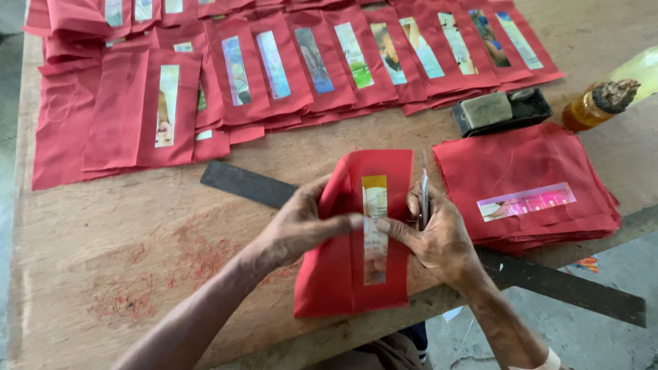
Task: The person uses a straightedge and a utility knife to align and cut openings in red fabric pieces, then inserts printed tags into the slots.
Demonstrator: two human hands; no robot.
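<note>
Right now, your two hands meet over a red cloth piece (343, 267) that lies on the wooden table (103, 260), near its front edge. A thin strip of coloured paper (374, 229) runs down the middle of the cloth.

Your left hand (301, 226) lies on the left side of the cloth, and its fingers press down on the strip. It does not grip anything; it just pushes flat. Your right hand (439, 236) is on the right side of the cloth. One finger of it touches the strip too, tip to tip with a left finger. The rest of that hand is curled around a thin flat metal tool (424, 199) that stands up on its edge. You cannot tell just what kind of tool it is.

A long dark ruler (247, 183) lies on the table under the cloth and your hands, and it sticks out on both sides.

Just beside your right hand there is a pile of red cloth pieces (528, 171), and the top one has a pink strip (526, 201) on it. Behind the pile sits a small black tray (504, 111) with a grey block in it. Next to the tray lies a bottle (603, 101) with orange-brown stuff inside.

At the far side of the table, many finished red pieces (288, 62) lie in rows that overlap, each with its own coloured strip.
</note>
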